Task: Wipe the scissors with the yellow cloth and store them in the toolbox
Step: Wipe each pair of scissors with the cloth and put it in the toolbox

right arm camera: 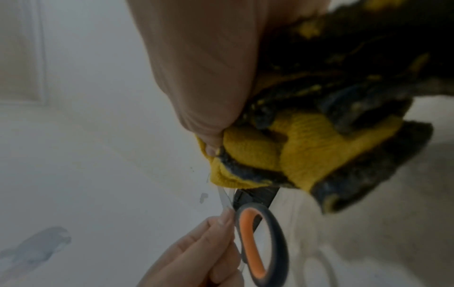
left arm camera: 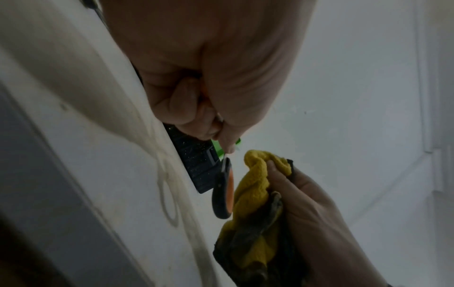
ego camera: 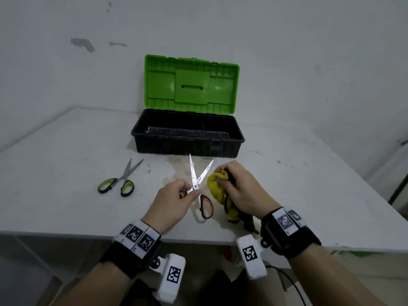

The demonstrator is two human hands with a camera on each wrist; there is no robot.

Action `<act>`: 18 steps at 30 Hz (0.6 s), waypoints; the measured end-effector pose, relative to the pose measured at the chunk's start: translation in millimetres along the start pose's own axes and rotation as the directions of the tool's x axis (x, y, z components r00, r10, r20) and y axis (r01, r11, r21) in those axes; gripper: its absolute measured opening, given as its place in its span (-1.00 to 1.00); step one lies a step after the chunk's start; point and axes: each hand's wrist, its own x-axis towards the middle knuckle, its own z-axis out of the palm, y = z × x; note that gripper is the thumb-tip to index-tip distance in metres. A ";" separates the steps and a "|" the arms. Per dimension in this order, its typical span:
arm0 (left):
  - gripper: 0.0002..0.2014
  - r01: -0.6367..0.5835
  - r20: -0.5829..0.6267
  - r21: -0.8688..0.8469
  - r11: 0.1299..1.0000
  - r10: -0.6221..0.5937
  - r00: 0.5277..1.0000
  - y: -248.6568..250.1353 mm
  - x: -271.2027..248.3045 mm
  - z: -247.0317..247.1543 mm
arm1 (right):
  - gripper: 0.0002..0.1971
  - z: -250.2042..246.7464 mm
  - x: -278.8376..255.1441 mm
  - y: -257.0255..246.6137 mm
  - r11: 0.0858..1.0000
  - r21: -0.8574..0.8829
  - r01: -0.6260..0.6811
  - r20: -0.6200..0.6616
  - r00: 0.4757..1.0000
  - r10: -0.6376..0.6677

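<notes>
My left hand (ego camera: 176,195) pinches the orange-and-black scissors (ego camera: 196,184) near their pivot, one handle hidden in the palm, the other loop (ego camera: 206,206) hanging free. The blades stand spread in a V, tips pointing at the toolbox. My right hand (ego camera: 240,191) grips the bunched yellow cloth (ego camera: 217,184), stained dark in places, just right of the right blade. From the right wrist view the cloth (right arm camera: 294,151) sits above the orange loop (right arm camera: 260,242). The left wrist view shows my left hand (left arm camera: 209,108), the loop (left arm camera: 224,190) and the cloth (left arm camera: 255,186) side by side. The toolbox (ego camera: 187,138) stands open behind.
A second pair of scissors with green-and-black handles (ego camera: 121,180) lies on the white table (ego camera: 66,151) to the left, blades slightly apart. The toolbox's green lid (ego camera: 191,85) stands upright against the wall. The table's front edge (ego camera: 66,234) runs just under my wrists.
</notes>
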 end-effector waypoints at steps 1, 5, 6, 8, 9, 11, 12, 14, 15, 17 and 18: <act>-0.78 0.003 0.005 0.002 1.000 -0.003 1.000 0.9 -0.8 1.2 | -0.88 1.4 -0.8 -0.6 1.000 -0.017 -0.008 0.008 1.000 0.008; -0.74 0.013 0.022 -0.003 1.000 -0.013 1.000 1.9 -2.4 6.1 | -0.76 5.4 -0.7 -5.9 0.997 -0.079 -0.026 -0.027 0.999 0.024; -0.75 0.013 0.026 -0.007 1.000 -0.013 1.000 3.0 -2.5 7.3 | -0.76 7.8 -0.3 -6.5 0.995 -0.102 -0.009 -0.028 1.000 0.007; -0.78 0.015 0.039 -0.014 1.000 -0.014 0.999 5.6 -2.8 9.6 | -0.78 14.7 -1.1 -6.5 0.992 -0.118 0.045 -0.021 0.999 -0.048; -0.80 0.016 0.046 -0.016 1.000 -0.015 0.999 6.8 -2.9 10.6 | -0.79 18.2 -2.2 -6.2 0.992 -0.109 0.065 -0.022 0.997 -0.068; -0.82 0.019 0.055 -0.026 0.999 -0.017 0.998 7.6 -3.5 12.5 | -0.80 23.4 -5.5 -4.7 0.994 -0.085 0.072 -0.039 0.996 -0.076; -0.83 0.022 0.056 -0.040 0.999 -0.019 0.998 7.6 -4.1 13.4 | -0.79 24.7 -7.0 -4.0 0.994 -0.082 0.067 -0.048 0.996 -0.072; -0.83 0.027 0.055 -0.083 0.996 -0.023 0.998 6.8 -5.2 14.9 | -0.79 26.7 -9.9 -3.3 0.993 -0.098 0.063 -0.058 0.996 -0.069; -0.82 0.024 0.056 -0.100 0.995 -0.018 0.998 6.9 -5.6 15.3 | -0.78 27.2 -11.0 -3.5 0.991 -0.116 0.070 -0.064 0.995 -0.078; -0.80 0.001 0.058 -0.112 0.994 0.005 0.998 7.0 -6.1 16.1 | -0.79 27.3 -12.6 -4.7 0.983 -0.160 0.086 -0.068 0.993 -0.098; -0.79 -0.011 0.057 -0.116 0.993 0.018 0.998 7.2 -6.1 16.1 | -0.79 26.6 -13.0 -5.4 0.979 -0.182 0.088 -0.076 0.992 -0.103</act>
